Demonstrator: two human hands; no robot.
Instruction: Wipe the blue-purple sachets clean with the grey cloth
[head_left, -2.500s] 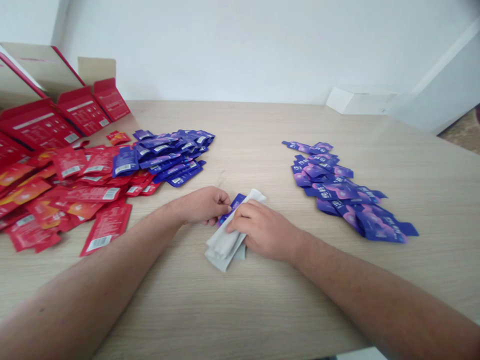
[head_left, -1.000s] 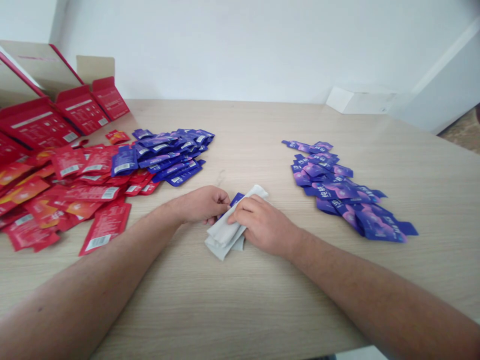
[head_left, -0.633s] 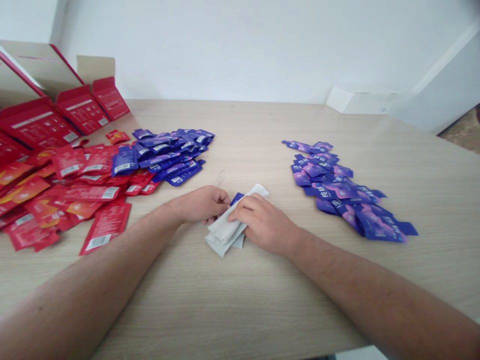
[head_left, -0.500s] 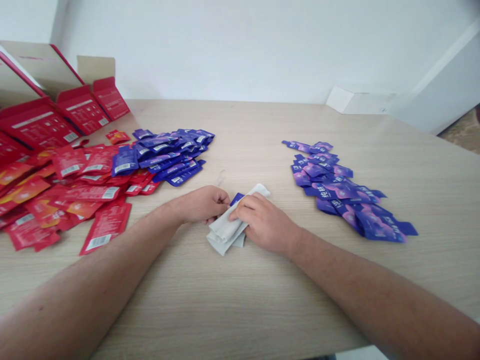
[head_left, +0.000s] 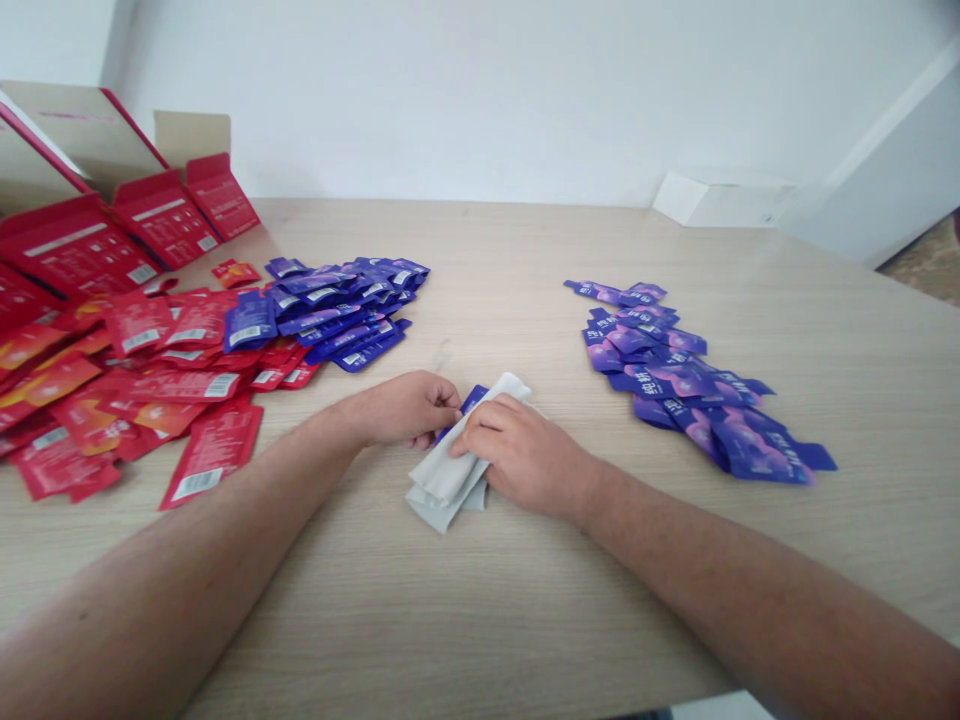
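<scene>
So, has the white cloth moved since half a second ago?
Yes: the white cloth slid slightly down-left in view, away from the right-hand purple packets.

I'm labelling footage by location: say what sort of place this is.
Probably an indoor workroom: a wood-grain table by a white wall, heaped red sachets, and red cartons with raised flaps.
</scene>
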